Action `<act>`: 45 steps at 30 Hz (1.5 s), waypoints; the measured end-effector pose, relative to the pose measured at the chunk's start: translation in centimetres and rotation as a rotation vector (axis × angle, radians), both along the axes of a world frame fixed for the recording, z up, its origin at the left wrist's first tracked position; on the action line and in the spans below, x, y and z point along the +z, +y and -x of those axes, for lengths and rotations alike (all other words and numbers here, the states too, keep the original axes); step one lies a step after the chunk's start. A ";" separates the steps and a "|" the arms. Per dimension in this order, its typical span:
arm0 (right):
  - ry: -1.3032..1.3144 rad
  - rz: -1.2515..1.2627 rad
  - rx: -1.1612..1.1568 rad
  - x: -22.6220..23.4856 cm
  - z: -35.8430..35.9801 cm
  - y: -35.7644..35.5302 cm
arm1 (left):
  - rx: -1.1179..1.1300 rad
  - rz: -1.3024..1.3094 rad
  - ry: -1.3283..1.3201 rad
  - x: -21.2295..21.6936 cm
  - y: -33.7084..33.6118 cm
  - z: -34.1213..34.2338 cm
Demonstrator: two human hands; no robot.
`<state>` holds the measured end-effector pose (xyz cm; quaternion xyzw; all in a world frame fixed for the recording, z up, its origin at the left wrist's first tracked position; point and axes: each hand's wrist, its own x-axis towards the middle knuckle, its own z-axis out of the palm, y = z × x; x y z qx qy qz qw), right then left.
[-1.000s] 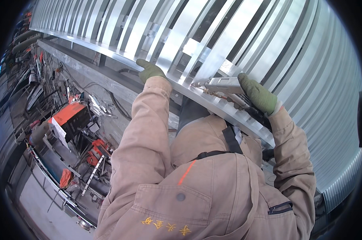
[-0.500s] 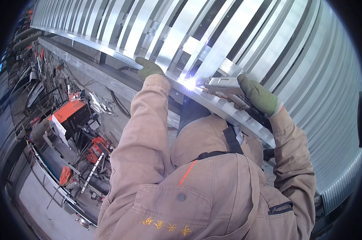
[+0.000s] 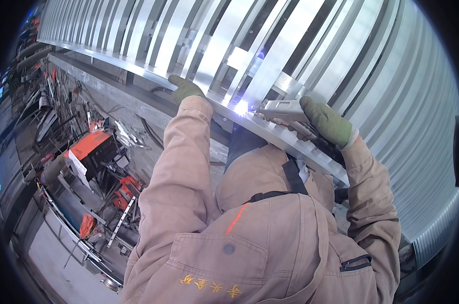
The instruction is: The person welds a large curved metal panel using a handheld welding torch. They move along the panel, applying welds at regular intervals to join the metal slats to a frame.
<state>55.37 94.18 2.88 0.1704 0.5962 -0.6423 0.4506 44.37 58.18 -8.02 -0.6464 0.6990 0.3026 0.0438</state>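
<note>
My right hand (image 3: 326,121), in a green work glove, is closed around a welding gun (image 3: 282,110) with a grey metal body. Its tip points left at a bright white-violet weld spot (image 3: 241,107) on the long metal edge rail (image 3: 285,138). The rail borders a large panel of parallel silvery metal slats (image 3: 262,76). To the left of the glare, my gloved left hand (image 3: 187,89) grips the same rail, one digit stretched along it and the other fingers mostly hidden. Glare hides the joint itself.
A grey beam (image 3: 107,88) runs below the panel on the left. On the lower left stand an orange-topped machine (image 3: 90,145), red equipment (image 3: 125,192), an orange cloth (image 3: 87,225), cables and metal scraps. My torso is close against the rail.
The weld glare has shrunk and sits slightly farther right along the rail. Both hands keep their holds. The background at left has shifted slightly with the view.
</note>
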 end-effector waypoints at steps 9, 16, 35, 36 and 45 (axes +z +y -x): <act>-0.024 0.009 -0.007 0.3 -0.4 0.2 | 0.003 -0.011 0.044 -0.1 0.0 0.1; -0.030 0.051 0.027 -0.3 -1.0 0.9 | 0.025 -0.010 0.030 -1.3 -0.6 0.2; -0.028 0.051 -0.003 -0.2 -2.5 1.4 | 0.045 0.029 0.034 0.1 0.6 0.1; -0.027 0.043 -0.003 0.2 -2.4 1.3 | 0.043 0.026 0.034 0.2 0.6 0.1; -0.036 0.027 0.011 -0.6 -3.3 2.3 | 0.035 -0.017 0.045 0.5 0.7 0.2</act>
